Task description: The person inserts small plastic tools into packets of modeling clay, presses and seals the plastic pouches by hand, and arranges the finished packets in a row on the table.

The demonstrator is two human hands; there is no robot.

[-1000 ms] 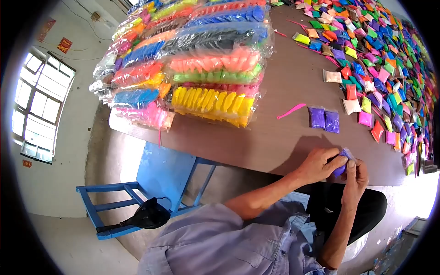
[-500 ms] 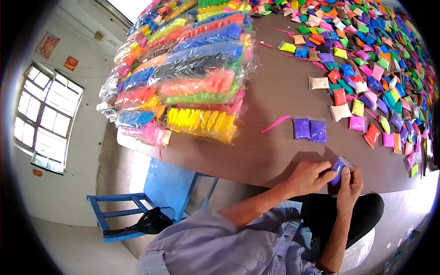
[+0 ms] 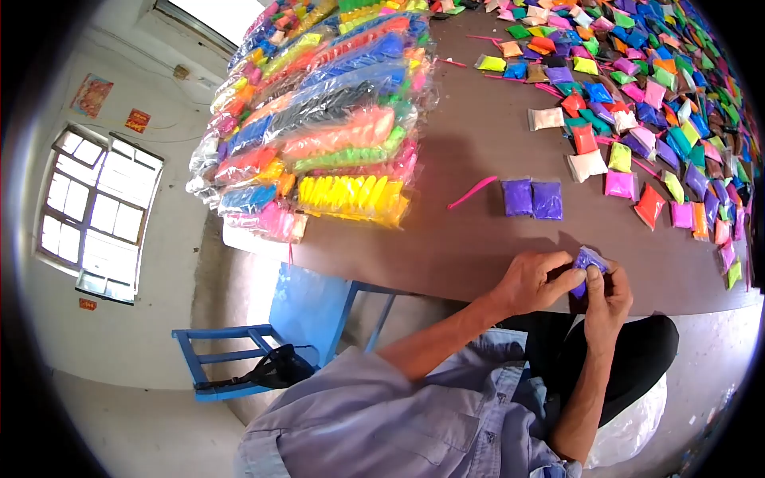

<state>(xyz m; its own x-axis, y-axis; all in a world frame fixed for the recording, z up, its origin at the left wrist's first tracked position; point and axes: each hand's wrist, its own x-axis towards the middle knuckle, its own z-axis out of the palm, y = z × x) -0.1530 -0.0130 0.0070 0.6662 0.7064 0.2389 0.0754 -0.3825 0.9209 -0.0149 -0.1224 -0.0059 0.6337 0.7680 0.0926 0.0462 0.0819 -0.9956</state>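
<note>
Between my two hands, near the table's front edge, is a small clear packet with purple filling (image 3: 587, 259). My left hand (image 3: 527, 283) pinches its left side, the thumb reaching across toward it. On the right side, my right hand (image 3: 608, 307) grips it with the thumb pressed on its face. Two flat purple packets (image 3: 532, 198) lie side by side on the table, just beyond my hands. To their left rests a thin pink plastic stick (image 3: 472, 193) with a wider end.
Long clear bags of coloured packets (image 3: 351, 199) are stacked at the left of the brown table (image 3: 446, 263). A large heap of loose coloured packets (image 3: 637, 103) covers the right and far side. A blue chair (image 3: 307, 307) with a black bag (image 3: 279, 368) stands at the left.
The purple packet now shows more of its face, with my right thumb pressed on it. Both hands stay on it. The whole view has shifted slightly.
</note>
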